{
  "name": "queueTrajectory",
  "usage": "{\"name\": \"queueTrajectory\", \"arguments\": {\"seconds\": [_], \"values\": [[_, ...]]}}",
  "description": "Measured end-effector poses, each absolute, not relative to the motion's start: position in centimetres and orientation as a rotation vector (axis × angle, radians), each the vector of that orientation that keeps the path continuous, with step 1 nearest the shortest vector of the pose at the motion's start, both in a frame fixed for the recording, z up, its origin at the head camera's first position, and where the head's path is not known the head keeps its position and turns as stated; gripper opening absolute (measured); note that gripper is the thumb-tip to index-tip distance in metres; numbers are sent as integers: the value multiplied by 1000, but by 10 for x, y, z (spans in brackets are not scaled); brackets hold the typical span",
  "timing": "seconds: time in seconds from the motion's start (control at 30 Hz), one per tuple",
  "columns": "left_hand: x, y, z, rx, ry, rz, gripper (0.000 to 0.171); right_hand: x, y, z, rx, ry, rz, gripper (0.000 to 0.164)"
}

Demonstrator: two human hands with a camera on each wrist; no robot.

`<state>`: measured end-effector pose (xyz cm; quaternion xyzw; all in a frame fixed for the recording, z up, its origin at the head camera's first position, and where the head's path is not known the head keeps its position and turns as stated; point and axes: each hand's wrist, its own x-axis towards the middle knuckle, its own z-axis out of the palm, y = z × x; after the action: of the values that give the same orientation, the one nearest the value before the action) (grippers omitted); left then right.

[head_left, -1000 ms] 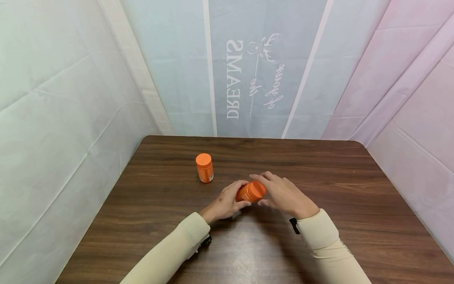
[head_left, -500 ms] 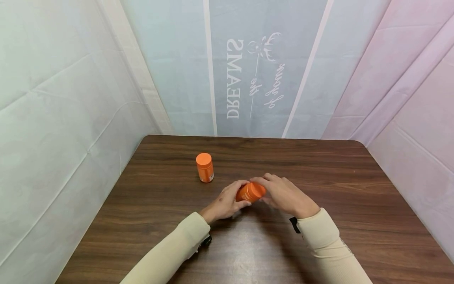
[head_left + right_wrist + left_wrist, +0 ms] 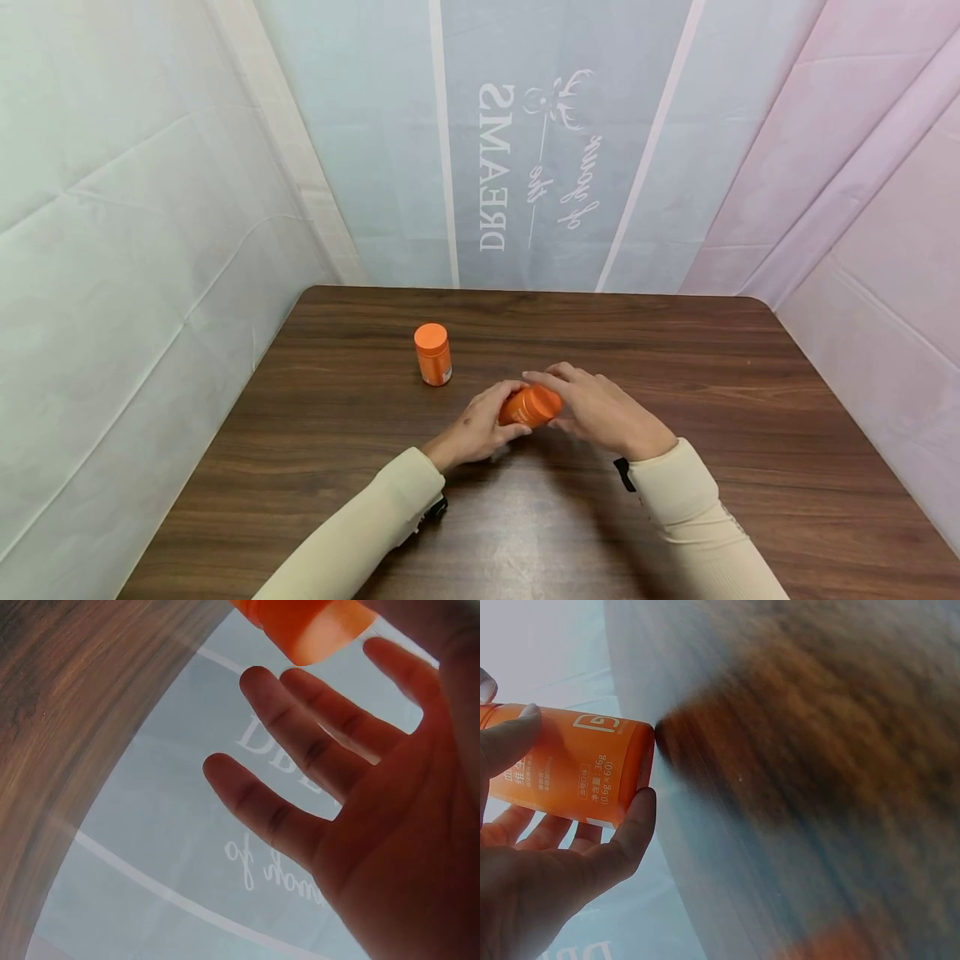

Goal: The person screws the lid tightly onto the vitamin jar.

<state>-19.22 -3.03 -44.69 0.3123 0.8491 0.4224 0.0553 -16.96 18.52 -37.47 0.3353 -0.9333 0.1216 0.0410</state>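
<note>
In the head view my left hand (image 3: 474, 427) grips an orange plastic bottle (image 3: 517, 411), tilted with its lid end toward the right. Pale printing shows on the bottle (image 3: 570, 765) in the left wrist view, with the thumb across its side and a finger at its base. My right hand (image 3: 603, 410) is spread about the orange lid (image 3: 547, 401), index finger above and thumb below. The right wrist view shows that hand's fingers (image 3: 285, 817) extended and spread, several of them apart from the lid (image 3: 319, 630).
A second orange bottle (image 3: 433, 357) stands upright, lid on, farther back and to the left on the dark wood table (image 3: 675, 350). Pale cloth walls rise at both sides, and a light blue printed curtain (image 3: 555, 167) hangs behind the table's far edge.
Around the lid, my right fingers have closed in and then spread slightly again, the index fingertip now a bit farther left. The left hand and both bottles have stayed in place.
</note>
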Motion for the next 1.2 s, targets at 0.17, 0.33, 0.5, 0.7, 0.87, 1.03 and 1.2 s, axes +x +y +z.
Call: {"name": "queueTrajectory", "arguments": {"seconds": [0.17, 0.33, 0.5, 0.7, 0.87, 1.03, 1.2], "values": [[-193, -30, -447, 938, 2569, 1298, 54, -169, 185, -374, 1051, -2853, 419, 58], [-192, -30, -448, 950, 2574, 1301, 55, -168, 185, -378, 1030, -2866, 525, 53], [-192, -29, -451, 946, 2588, 1281, 55, -168, 186, -385, 1025, -2836, 534, 52], [-190, -28, -455, 925, 2605, 1272, 54, -168, 186, -393, 1026, -2810, 511, 49], [-187, -26, -459, 924, 2630, 1252, 55, -166, 186, -397, 1020, -2805, 482, 48], [-184, -24, -461, 926, 2654, 1225, 56, -164, 186, -399, 1009, -2797, 450, 48], [-180, -23, -464, 918, 2686, 1190, 54, -160, 186, -402, 983, -2801, 414, 48]]}}
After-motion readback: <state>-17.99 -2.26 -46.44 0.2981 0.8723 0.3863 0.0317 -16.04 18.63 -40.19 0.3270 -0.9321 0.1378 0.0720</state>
